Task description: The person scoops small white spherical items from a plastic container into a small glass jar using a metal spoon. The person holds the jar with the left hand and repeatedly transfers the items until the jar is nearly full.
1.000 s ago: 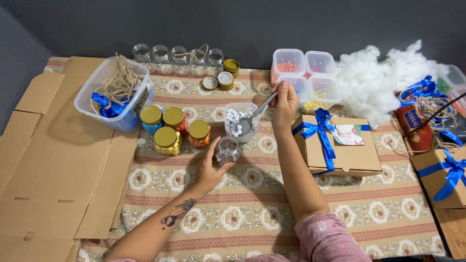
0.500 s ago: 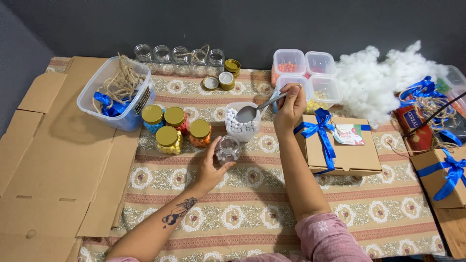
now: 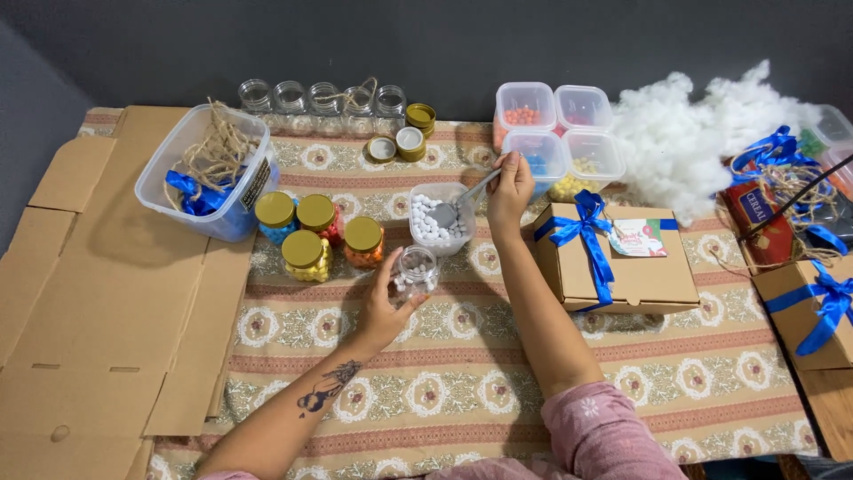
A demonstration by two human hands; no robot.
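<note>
My left hand [image 3: 384, 307] grips a small clear glass jar [image 3: 416, 270] that holds a few white balls and stands on the patterned cloth. My right hand [image 3: 509, 188] holds a metal spoon [image 3: 455, 206] by its handle. The spoon's bowl dips into a clear square tub of white balls [image 3: 437, 220] just behind the jar. Left of the tub stand several small jars with gold lids [image 3: 315, 233], filled with coloured balls.
Empty glass jars [image 3: 322, 96] line the back edge, with loose gold lids [image 3: 407, 138] nearby. A plastic bin of twine and blue ribbon [image 3: 210, 169] sits at left on flat cardboard [image 3: 80, 302]. Tubs of coloured balls [image 3: 555, 129], white stuffing [image 3: 702, 133] and ribboned kraft boxes [image 3: 617, 253] lie at right.
My right hand has lowered the spoon from above the tub down into the white balls. My left hand has stayed on the small jar.
</note>
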